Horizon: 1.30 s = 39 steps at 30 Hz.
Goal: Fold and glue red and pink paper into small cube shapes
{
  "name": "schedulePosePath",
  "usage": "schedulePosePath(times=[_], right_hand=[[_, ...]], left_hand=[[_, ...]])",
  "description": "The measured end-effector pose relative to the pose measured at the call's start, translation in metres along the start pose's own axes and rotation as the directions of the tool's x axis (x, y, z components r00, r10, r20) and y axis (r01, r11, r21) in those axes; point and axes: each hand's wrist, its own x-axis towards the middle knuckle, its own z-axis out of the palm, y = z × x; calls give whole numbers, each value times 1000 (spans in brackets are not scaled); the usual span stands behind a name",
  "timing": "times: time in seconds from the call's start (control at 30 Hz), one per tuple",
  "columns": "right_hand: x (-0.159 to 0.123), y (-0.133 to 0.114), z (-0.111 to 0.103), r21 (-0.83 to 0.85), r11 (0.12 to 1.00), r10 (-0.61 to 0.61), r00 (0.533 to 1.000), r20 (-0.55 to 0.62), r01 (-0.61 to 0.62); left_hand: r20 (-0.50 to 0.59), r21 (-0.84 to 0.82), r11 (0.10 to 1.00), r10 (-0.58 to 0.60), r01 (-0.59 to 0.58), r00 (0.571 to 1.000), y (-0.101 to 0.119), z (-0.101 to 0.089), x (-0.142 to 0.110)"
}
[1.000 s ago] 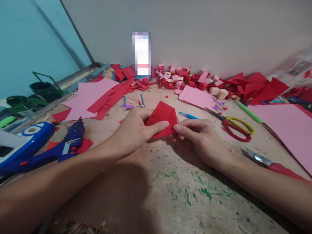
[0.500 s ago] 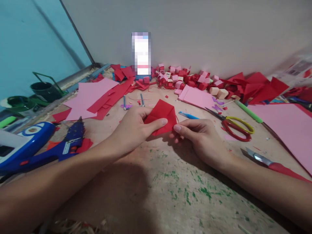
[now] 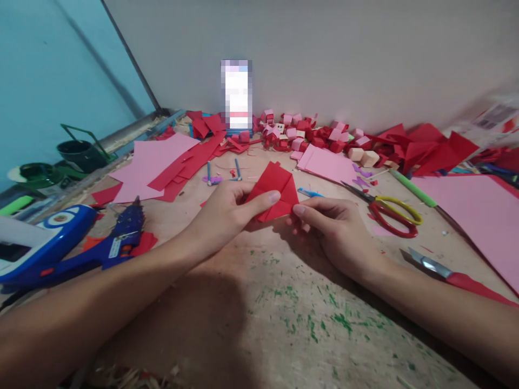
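Note:
A folded piece of red paper (image 3: 275,181) is held up over the middle of the wooden table. My left hand (image 3: 239,208) pinches it from the left, thumb lying across its front and the fingers hidden behind. At its lower right corner, my right hand (image 3: 328,221) grips the edge between thumb and index finger, the other fingers curled below. Crease lines run across the paper, and a small tip sticks up at its top. Just behind my right hand lies a blue pen-like tool (image 3: 310,192), partly covered.
Scissors (image 3: 395,216) and a red-handled cutter knife (image 3: 446,273) lie on the right, near pink sheets (image 3: 466,210). A blue glue gun (image 3: 121,237) and a tape dispenser (image 3: 52,232) sit left. Behind are a lit phone (image 3: 237,94) and a heap of paper-covered cubes (image 3: 292,129).
The red paper has turned slightly in my hands, so more creases and a small tip at the top now show. Both hands keep their grip in nearly the same place.

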Motion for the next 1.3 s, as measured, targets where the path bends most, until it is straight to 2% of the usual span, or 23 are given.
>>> schedulePosePath(times=[0.1, 0.2, 0.33, 0.53, 0.67, 0.83, 1.03, 1.3], right_hand=[[1, 1, 0, 15, 1000, -8, 999, -43, 9], [2, 3, 0, 50, 999, 2, 998, -66, 2], [1, 6, -2, 98, 995, 6, 1000, -26, -4], [3, 7, -4, 76, 997, -13, 1000, 0, 13], [3, 4, -2, 36, 999, -14, 1000, -12, 14], [1, -1, 0, -57, 998, 13, 998, 62, -9], [1, -2, 1, -77, 997, -8, 995, 97, 16], [0, -3, 1, -111, 994, 20, 989, 149, -3]], left_hand=[[23, 16, 1000, -20, 20, 1000, -1, -2, 1], [-2, 86, 995, -58, 58, 998, -3, -3, 2], [-29, 135, 988, -74, 77, 997, -4, -3, 2], [49, 150, 988, -50, 43, 998, -3, -3, 1], [-16, 155, 987, -48, 50, 999, -3, -3, 0], [-103, 104, 995, 22, -12, 994, 0, -3, 0], [5, -12, 1000, -23, 23, 1000, -2, 2, 0], [27, -92, 995, -32, 35, 999, -5, 4, 0]])
